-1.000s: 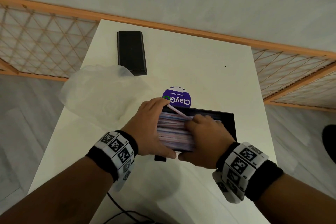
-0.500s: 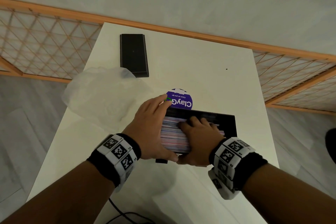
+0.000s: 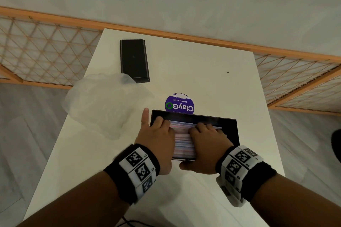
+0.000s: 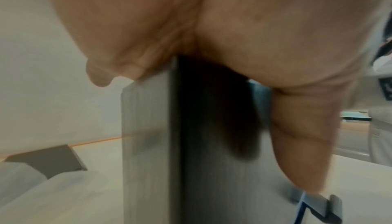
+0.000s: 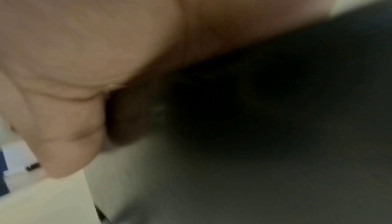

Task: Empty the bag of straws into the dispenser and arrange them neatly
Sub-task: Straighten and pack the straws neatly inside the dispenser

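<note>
The black dispenser (image 3: 229,131) stands open-topped on the white table (image 3: 203,72), filled with pink, white and blue straws (image 3: 182,134) lying lengthwise. My left hand (image 3: 158,134) sits over its left end: fingers curl down onto the straws, one finger sticks out past the box's left wall, and the thumb (image 4: 301,143) runs down the front wall of the dispenser (image 4: 148,143). My right hand (image 3: 206,140) lies over the middle, fingers curled onto the straws and thumb against the front wall. The clear empty bag (image 3: 103,105) lies crumpled to the left. The right wrist view is blurred.
A flat black lid (image 3: 134,60) lies at the table's far left, partly under the bag. A round purple sticker (image 3: 180,105) sits just behind the dispenser. Orange lattice panels (image 3: 46,51) flank the table, and a wall stands behind it.
The loose straw my right hand held a second ago now lies in the pile. My right hand slid rightward along the straws, and my left fingers moved from the box's end onto the straws.
</note>
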Demonstrator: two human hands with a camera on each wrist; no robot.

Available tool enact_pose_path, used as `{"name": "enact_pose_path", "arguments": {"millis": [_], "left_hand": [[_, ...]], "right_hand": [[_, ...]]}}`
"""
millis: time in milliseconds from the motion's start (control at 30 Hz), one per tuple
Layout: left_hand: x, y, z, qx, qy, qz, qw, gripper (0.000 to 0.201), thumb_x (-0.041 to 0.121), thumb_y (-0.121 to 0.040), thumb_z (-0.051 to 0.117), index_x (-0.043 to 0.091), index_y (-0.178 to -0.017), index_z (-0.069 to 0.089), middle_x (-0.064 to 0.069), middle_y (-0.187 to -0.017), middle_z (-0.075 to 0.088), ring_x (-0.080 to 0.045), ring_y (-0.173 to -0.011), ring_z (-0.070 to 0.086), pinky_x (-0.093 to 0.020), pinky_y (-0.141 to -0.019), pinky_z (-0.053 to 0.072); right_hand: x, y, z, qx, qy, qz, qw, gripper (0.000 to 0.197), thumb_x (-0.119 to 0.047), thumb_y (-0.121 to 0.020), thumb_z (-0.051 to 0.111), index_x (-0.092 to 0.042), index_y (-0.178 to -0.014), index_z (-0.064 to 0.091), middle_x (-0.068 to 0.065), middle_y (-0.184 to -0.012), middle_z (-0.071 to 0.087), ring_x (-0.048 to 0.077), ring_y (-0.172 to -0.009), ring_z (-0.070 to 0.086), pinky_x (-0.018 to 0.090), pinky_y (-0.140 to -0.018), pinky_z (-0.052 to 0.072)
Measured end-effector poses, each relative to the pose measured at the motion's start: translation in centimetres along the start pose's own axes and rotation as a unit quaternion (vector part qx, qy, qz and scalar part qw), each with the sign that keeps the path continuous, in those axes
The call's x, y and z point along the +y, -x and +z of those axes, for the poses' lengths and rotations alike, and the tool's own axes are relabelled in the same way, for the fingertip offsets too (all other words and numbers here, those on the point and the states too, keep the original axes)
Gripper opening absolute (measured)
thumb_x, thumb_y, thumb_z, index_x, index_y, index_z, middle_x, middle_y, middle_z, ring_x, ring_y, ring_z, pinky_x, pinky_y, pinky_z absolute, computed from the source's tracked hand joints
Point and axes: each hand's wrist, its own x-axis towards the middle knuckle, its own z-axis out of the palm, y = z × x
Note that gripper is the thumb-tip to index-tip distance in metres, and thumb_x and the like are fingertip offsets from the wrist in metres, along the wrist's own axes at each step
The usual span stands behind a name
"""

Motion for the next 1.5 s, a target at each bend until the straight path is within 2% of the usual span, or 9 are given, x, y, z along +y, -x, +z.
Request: {"name": "enact_pose_path", "arguments": {"millis": [233, 333, 400, 467, 567, 667, 767, 967, 1500], "left_hand": [[1.5, -1.1, -0.7, 0.02, 0.014, 0.035, 0.999, 0.068, 0.052, -0.08, 0.066, 0.021, -0.135, 0.042, 0.0, -0.132, 0.049, -0.025, -0.128, 0.042, -0.064, -0.119, -0.004], [1.9, -1.2, -0.3, 0.056, 0.008, 0.05, 0.997, 0.068, 0.049, -0.076, 0.067, 0.017, -0.131, 0.042, -0.005, -0.131, 0.041, -0.028, -0.122, 0.036, -0.053, -0.115, 0.022], [2.3, -1.7, -0.1, 0.043, 0.038, 0.06, 0.997, 0.074, 0.05, -0.072, 0.07, 0.017, -0.131, 0.041, -0.004, -0.129, 0.042, -0.025, -0.118, 0.037, -0.042, -0.105, 0.034], [2.3, -2.2, 0.4, 0.014, 0.087, 0.048, 0.995, 0.077, 0.05, -0.072, 0.071, 0.019, -0.136, 0.041, -0.001, -0.134, 0.045, -0.022, -0.124, 0.041, -0.038, -0.108, 0.039], [2.1, -2.1, 0.6, 0.0, 0.144, 0.031, 0.989, 0.062, 0.045, -0.078, 0.07, 0.025, -0.132, 0.048, 0.003, -0.129, 0.056, -0.019, -0.115, 0.057, -0.037, -0.101, 0.05], [2.3, -2.1, -0.1, 0.023, 0.091, 0.035, 0.995, 0.071, 0.052, -0.071, 0.072, 0.024, -0.129, 0.043, 0.002, -0.127, 0.049, -0.021, -0.117, 0.05, -0.041, -0.101, 0.046], [2.3, -2.8, -0.1, -0.013, 0.065, 0.032, 0.997, 0.09, 0.06, -0.066, 0.073, 0.022, -0.139, 0.035, 0.001, -0.135, 0.044, -0.022, -0.126, 0.044, -0.045, -0.111, 0.037], [2.0, -2.3, 0.4, -0.036, 0.127, 0.022, 0.991, 0.054, 0.048, -0.074, 0.07, 0.029, -0.121, 0.052, 0.007, -0.116, 0.062, -0.018, -0.107, 0.061, -0.04, -0.099, 0.051], [2.9, -1.4, 0.7, -0.052, 0.114, -0.007, 0.992, 0.06, 0.051, -0.075, 0.067, 0.027, -0.127, 0.048, 0.003, -0.124, 0.057, -0.022, -0.119, 0.054, -0.043, -0.105, 0.043]], "right_hand": [[0.2, -0.4, -0.1, -0.002, -0.058, -0.038, 0.998, 0.073, -0.06, -0.065, 0.073, -0.03, -0.128, 0.05, -0.007, -0.125, 0.055, 0.021, -0.117, 0.054, 0.04, -0.101, 0.046], [1.0, 0.3, 0.1, 0.028, 0.013, 0.033, 0.999, 0.097, -0.083, -0.056, 0.058, -0.029, -0.135, 0.043, -0.005, -0.131, 0.048, 0.023, -0.121, 0.046, 0.047, -0.105, 0.039], [0.4, 0.4, 0.8, 0.013, -0.011, 0.03, 0.999, 0.106, -0.082, -0.06, 0.057, -0.026, -0.146, 0.031, -0.002, -0.144, 0.041, 0.026, -0.133, 0.04, 0.054, -0.111, 0.032], [-0.1, 0.2, 1.4, -0.007, -0.033, 0.012, 0.999, 0.1, -0.07, -0.068, 0.062, -0.026, -0.15, 0.024, -0.003, -0.152, 0.036, 0.025, -0.141, 0.035, 0.058, -0.114, 0.027], [0.5, 0.7, 0.8, 0.015, -0.008, 0.005, 1.0, 0.075, -0.061, -0.068, 0.065, -0.032, -0.134, 0.044, -0.009, -0.135, 0.054, 0.022, -0.128, 0.05, 0.052, -0.111, 0.032], [0.9, 0.9, 0.5, 0.024, 0.014, 0.025, 0.999, 0.087, -0.07, -0.062, 0.065, -0.027, -0.135, 0.044, -0.004, -0.134, 0.052, 0.024, -0.126, 0.048, 0.054, -0.111, 0.03], [0.3, 0.3, 1.0, -0.02, -0.032, 0.024, 0.999, 0.11, -0.067, -0.064, 0.069, -0.022, -0.152, 0.021, -0.001, -0.153, 0.035, 0.024, -0.142, 0.033, 0.057, -0.117, 0.022], [0.7, 0.5, 1.0, -0.016, -0.053, 0.015, 0.998, 0.062, -0.052, -0.067, 0.069, -0.033, -0.123, 0.05, -0.01, -0.12, 0.061, 0.021, -0.117, 0.057, 0.045, -0.11, 0.037], [0.2, 1.1, 1.1, -0.04, -0.044, 0.036, 0.998, 0.066, -0.053, -0.066, 0.069, -0.031, -0.125, 0.047, -0.008, -0.122, 0.059, 0.025, -0.117, 0.058, 0.048, -0.106, 0.039]]}}
